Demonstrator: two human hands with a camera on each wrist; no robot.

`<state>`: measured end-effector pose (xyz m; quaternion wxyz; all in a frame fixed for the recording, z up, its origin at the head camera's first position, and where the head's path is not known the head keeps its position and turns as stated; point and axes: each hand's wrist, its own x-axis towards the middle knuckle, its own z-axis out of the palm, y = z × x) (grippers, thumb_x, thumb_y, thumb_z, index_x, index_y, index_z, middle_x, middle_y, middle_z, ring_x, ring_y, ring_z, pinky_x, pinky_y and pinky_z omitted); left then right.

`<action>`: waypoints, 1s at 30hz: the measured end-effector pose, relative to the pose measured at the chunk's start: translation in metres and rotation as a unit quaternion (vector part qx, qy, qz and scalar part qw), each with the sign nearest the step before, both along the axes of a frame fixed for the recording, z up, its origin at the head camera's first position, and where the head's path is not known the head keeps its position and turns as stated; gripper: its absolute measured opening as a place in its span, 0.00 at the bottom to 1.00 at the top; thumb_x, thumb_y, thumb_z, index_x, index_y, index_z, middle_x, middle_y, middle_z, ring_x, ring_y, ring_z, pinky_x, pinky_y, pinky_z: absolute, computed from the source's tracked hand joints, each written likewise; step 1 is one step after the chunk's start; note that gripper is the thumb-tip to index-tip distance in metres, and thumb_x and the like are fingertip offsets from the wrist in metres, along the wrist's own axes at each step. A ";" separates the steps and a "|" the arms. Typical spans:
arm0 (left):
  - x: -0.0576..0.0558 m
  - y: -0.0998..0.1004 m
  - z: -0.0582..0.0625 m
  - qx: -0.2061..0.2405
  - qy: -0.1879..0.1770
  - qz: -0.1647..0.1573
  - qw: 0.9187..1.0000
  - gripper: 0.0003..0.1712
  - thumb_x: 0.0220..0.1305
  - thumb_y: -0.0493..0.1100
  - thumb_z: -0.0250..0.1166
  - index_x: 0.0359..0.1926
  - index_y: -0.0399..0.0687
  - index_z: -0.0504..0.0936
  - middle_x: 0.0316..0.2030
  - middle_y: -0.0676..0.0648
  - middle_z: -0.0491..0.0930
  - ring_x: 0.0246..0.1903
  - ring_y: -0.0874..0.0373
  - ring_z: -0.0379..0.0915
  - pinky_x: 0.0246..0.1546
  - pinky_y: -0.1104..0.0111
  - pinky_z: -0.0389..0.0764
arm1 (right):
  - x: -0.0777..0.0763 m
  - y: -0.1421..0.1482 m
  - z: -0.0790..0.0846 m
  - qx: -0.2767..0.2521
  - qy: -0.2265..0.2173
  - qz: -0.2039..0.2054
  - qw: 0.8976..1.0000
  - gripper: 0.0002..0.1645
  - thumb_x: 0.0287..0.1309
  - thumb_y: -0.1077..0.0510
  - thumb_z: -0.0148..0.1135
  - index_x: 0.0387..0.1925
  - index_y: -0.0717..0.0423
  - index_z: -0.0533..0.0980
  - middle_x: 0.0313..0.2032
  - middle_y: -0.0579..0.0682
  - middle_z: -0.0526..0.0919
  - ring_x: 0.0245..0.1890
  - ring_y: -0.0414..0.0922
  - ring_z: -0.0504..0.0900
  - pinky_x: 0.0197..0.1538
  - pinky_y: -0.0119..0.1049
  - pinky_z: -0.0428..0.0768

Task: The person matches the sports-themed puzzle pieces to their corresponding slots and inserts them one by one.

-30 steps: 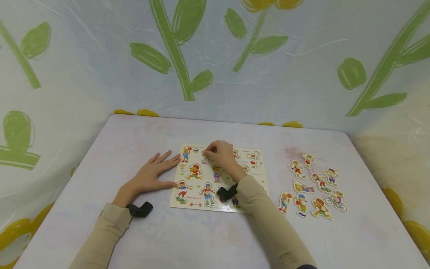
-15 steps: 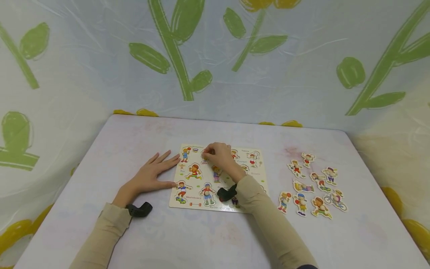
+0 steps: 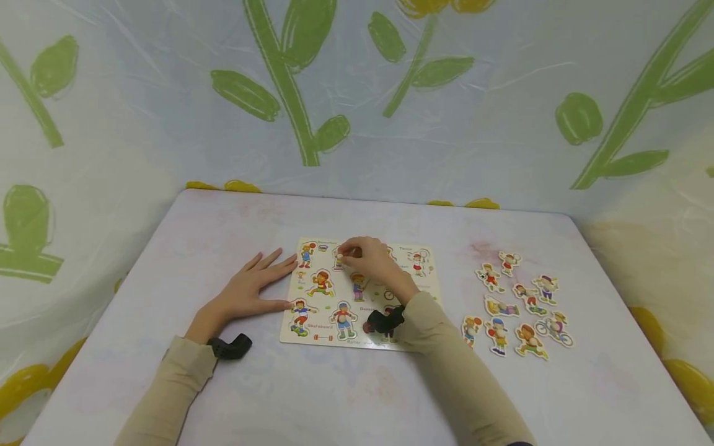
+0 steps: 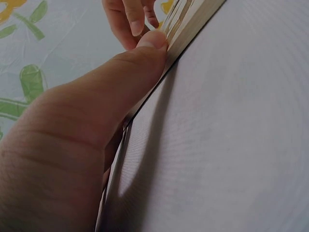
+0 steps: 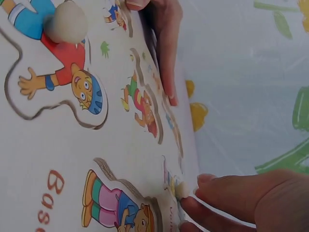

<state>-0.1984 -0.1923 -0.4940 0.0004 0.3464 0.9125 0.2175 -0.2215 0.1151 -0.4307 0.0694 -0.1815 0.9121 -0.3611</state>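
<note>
My left hand (image 3: pixel 251 288) lies with fingers spread at the left edge of a pale wooden puzzle board (image 3: pixel 329 342). Its thumb (image 4: pixel 153 41) touches the board's edge. Over the board's upper part is my right hand (image 3: pixel 370 260). Its fingertips are at the small round knob (image 5: pixel 182 189) of a figure puzzle piece (image 3: pixel 338 260) lying in a cutout. One finger touches the knob, while the thumb (image 5: pixel 207 181) looks slightly apart from it. A skateboarder figure (image 3: pixel 300 317) and a roller skater piece with a knob (image 3: pixel 343 321) are lower on the board.
Right of the board lie several loose knobbed pieces, among them a cyclist (image 3: pixel 555 328), a runner (image 3: pixel 531 341) and a footballer (image 3: pixel 489 277). The white table (image 3: pixel 334 396) meets a flowered cloth wall (image 3: pixel 435 155) at its far edge.
The right wrist has shifted slightly right, with its fingertips still by the same piece. Thumb and finger have loosened, and the knob shows more. The left hand has stayed in place.
</note>
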 end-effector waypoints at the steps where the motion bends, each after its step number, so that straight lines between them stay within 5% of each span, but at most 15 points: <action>1: 0.000 0.000 0.000 0.002 -0.001 -0.001 1.000 0.52 0.56 0.73 0.64 0.76 0.59 0.61 0.75 0.58 0.57 0.76 0.50 0.41 0.75 0.50 0.38 | 0.001 0.001 0.001 0.001 -0.002 0.002 1.000 0.14 0.65 0.57 0.64 0.49 0.58 0.83 0.40 0.51 0.85 0.38 0.45 0.82 0.48 0.48 0.77; 9: -0.001 0.001 0.000 -0.006 -0.009 0.002 1.000 0.52 0.56 0.75 0.62 0.76 0.61 0.59 0.75 0.61 0.55 0.77 0.53 0.39 0.75 0.53 0.35 | 0.010 0.021 0.004 -0.004 0.006 -0.021 1.000 0.17 0.65 0.57 0.64 0.53 0.59 0.81 0.51 0.55 0.83 0.51 0.53 0.80 0.52 0.49 0.79; 20: 0.002 0.000 -0.001 0.002 0.007 0.000 1.000 0.52 0.56 0.73 0.64 0.76 0.59 0.60 0.75 0.57 0.57 0.76 0.50 0.42 0.75 0.50 0.38 | 0.024 0.062 0.004 -0.034 0.027 -0.070 0.997 0.15 0.64 0.58 0.65 0.50 0.61 0.82 0.47 0.55 0.83 0.45 0.53 0.79 0.42 0.44 0.79; 30: 0.000 0.000 -0.001 0.001 0.005 0.001 1.000 0.52 0.57 0.73 0.64 0.76 0.59 0.60 0.75 0.58 0.56 0.77 0.51 0.41 0.75 0.52 0.36 | 0.033 0.106 0.007 -0.031 0.062 -0.099 0.993 0.14 0.64 0.58 0.65 0.49 0.59 0.82 0.46 0.56 0.83 0.45 0.53 0.78 0.46 0.48 0.76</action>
